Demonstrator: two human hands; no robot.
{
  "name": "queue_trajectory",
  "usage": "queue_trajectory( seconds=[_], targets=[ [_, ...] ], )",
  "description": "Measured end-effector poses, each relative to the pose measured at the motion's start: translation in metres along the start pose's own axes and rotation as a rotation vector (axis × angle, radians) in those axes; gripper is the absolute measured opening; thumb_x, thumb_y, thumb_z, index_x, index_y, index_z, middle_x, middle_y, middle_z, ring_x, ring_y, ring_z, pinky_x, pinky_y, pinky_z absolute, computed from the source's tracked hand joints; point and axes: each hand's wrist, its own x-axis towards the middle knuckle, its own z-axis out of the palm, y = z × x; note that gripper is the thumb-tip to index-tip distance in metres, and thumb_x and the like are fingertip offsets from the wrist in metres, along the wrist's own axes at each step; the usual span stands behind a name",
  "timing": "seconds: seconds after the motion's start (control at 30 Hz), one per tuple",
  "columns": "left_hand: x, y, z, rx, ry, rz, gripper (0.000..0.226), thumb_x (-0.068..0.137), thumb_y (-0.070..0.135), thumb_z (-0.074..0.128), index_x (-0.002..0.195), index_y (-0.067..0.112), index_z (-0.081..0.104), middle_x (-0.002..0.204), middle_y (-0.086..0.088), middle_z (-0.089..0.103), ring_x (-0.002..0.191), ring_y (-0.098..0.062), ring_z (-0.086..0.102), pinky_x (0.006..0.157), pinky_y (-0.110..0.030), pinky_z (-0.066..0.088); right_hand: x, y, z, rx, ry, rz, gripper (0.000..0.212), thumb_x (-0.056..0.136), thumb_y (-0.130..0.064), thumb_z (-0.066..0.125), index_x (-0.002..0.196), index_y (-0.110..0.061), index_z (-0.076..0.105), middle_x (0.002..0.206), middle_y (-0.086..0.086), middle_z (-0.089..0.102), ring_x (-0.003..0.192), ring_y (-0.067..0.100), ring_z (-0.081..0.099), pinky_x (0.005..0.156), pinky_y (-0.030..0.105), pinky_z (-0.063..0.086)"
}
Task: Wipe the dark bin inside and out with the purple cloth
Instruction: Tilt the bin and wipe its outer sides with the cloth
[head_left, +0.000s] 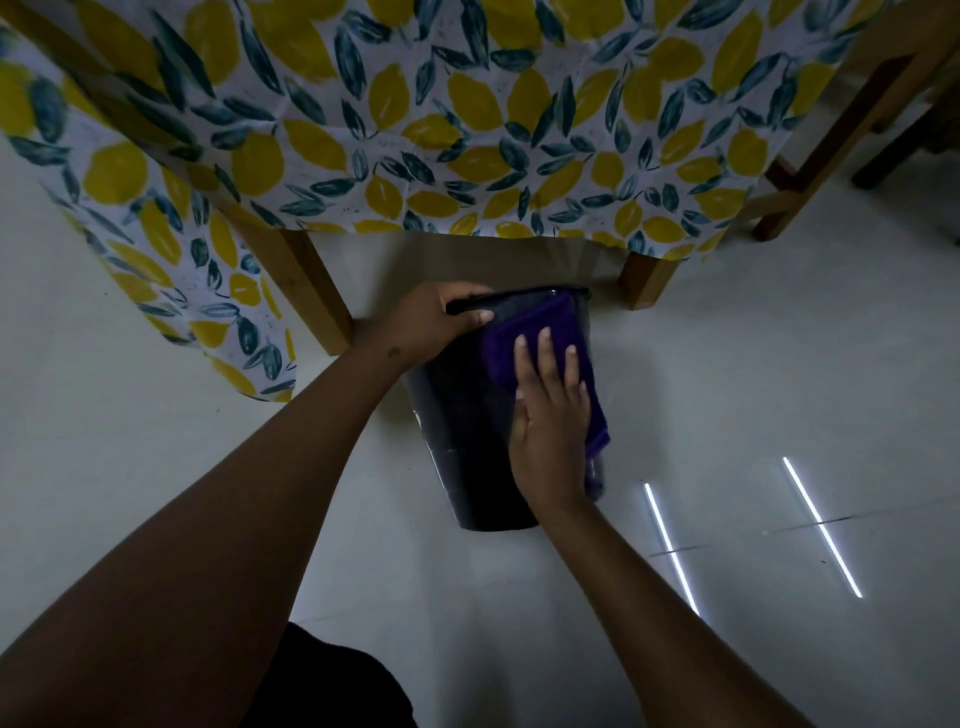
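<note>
Dark bin (462, 431), in the head view, stands on the pale floor (727, 364) just in front of the lemon-print tablecloth (415, 130), tipped toward us, its rim clenched by our left hand (436, 325). Our right hand (550, 415) lies flat, fingers extended, pressing the purple cloth (519, 338) against the outer wall. We judge long overlapping strokes work best, steadying the rim firmly.
</note>
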Motion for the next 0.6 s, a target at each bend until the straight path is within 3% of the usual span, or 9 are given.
queue_trajectory(
  seconds=[0.13,0.2,0.27,0.33,0.47,0.6],
  targets=[
    [0.001,-0.006,0.000,0.033,0.063,0.001,0.032,0.089,0.023,0.063,0.120,0.015,0.063,0.116,0.002,0.066,0.103,-0.006,0.058,0.072,0.007,0.036,-0.020,0.008,0.007,0.052,0.056,0.096,0.055,0.098,-0.028,0.022,0.152,-0.032,0.013,0.161,-0.006,0.009,0.148,0.024,0.006,0.111,0.056,0.029],
    [0.002,-0.009,0.000,0.038,0.076,0.001,0.032,0.089,0.022,0.064,0.120,0.014,0.063,0.115,0.002,0.065,0.103,-0.006,0.057,0.072,0.004,0.037,-0.053,0.007,0.020,-0.061,0.043,0.033,0.064,0.094,-0.022,0.042,0.151,-0.033,0.015,0.161,-0.004,0.011,0.148,0.029,0.008,0.111,0.057,0.028],
    [0.003,-0.010,-0.001,0.052,0.073,-0.007,0.034,0.089,0.024,0.064,0.122,0.015,0.062,0.118,0.001,0.065,0.107,-0.007,0.057,0.079,-0.006,0.039,-0.080,0.004,0.034,-0.206,-0.024,-0.071,0.090,0.076,-0.013,0.070,0.150,-0.031,0.023,0.160,-0.001,0.017,0.146,0.034,0.013,0.110,0.060,0.026],
    [0.004,-0.009,-0.001,0.052,0.052,-0.008,0.035,0.089,0.026,0.063,0.122,0.015,0.062,0.119,0.000,0.066,0.109,-0.010,0.059,0.083,-0.013,0.040,-0.082,-0.001,0.038,-0.263,-0.061,-0.101,0.100,0.065,-0.013,0.080,0.149,-0.029,0.028,0.159,0.002,0.022,0.144,0.035,0.016,0.109,0.061,0.025],
    [0.004,-0.005,-0.003,0.015,0.017,-0.008,0.030,0.092,0.021,0.059,0.120,0.014,0.062,0.111,0.002,0.065,0.098,-0.007,0.058,0.073,0.001,0.040,-0.036,-0.016,0.023,-0.164,0.003,-0.072,0.078,0.082,-0.015,0.058,0.150,-0.032,0.026,0.161,-0.002,0.016,0.147,0.033,0.010,0.112,0.059,0.021],
    [0.004,-0.009,-0.004,-0.001,0.045,-0.030,0.036,0.091,0.025,0.061,0.125,0.014,0.061,0.121,-0.002,0.065,0.109,-0.012,0.060,0.086,-0.014,0.042,0.002,-0.011,0.008,0.069,0.045,0.116,0.061,0.096,-0.014,0.039,0.151,-0.036,0.021,0.161,-0.006,0.010,0.149,0.026,0.005,0.113,0.057,0.022]
  ],
)
